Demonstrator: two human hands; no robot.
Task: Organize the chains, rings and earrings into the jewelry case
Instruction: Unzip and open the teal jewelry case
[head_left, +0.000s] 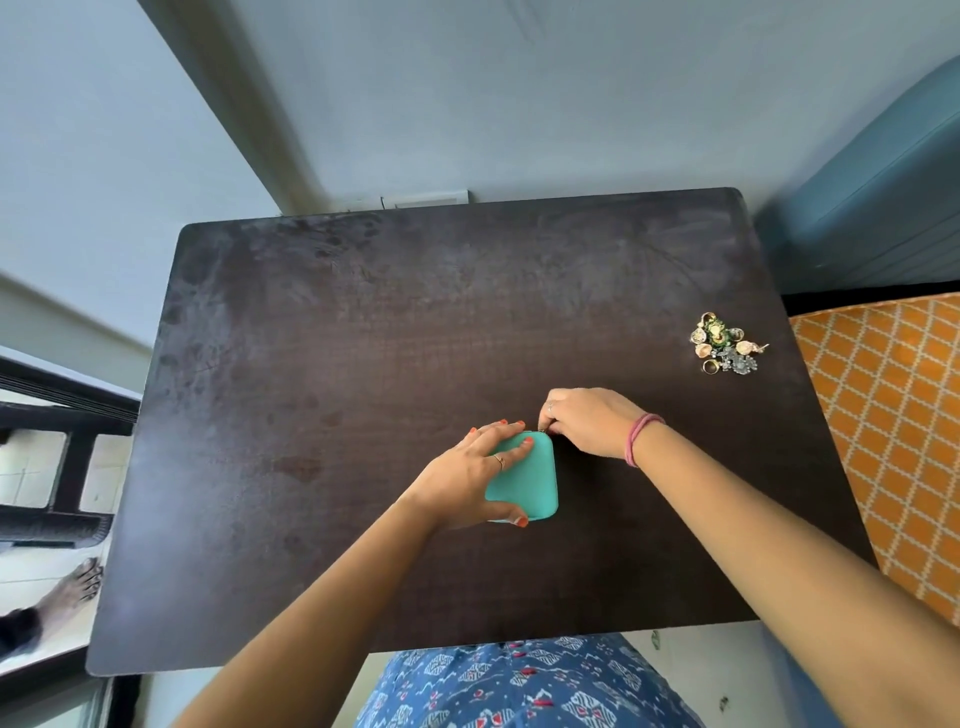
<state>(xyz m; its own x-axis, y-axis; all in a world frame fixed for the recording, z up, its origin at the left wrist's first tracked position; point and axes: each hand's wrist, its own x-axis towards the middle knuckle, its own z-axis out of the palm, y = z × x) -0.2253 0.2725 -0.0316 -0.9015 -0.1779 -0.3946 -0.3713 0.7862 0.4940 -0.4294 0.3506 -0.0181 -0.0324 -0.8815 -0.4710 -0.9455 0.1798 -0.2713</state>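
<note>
A small teal jewelry case (535, 483) lies closed on the dark table (363, 338), near the middle front. My left hand (467, 478) rests flat on its lid, fingers spread, thumb at the near edge. My right hand (587, 426) pinches the zipper pull at the case's far right corner. A heap of jewelry (727, 349), with rings, earrings and silver pieces, sits apart near the table's right edge.
An orange patterned cushion (898, 441) and a blue sofa arm (872, 208) lie beyond the table's right edge. A wall stands behind the table. Someone's bare foot (72, 587) shows on the floor at the left.
</note>
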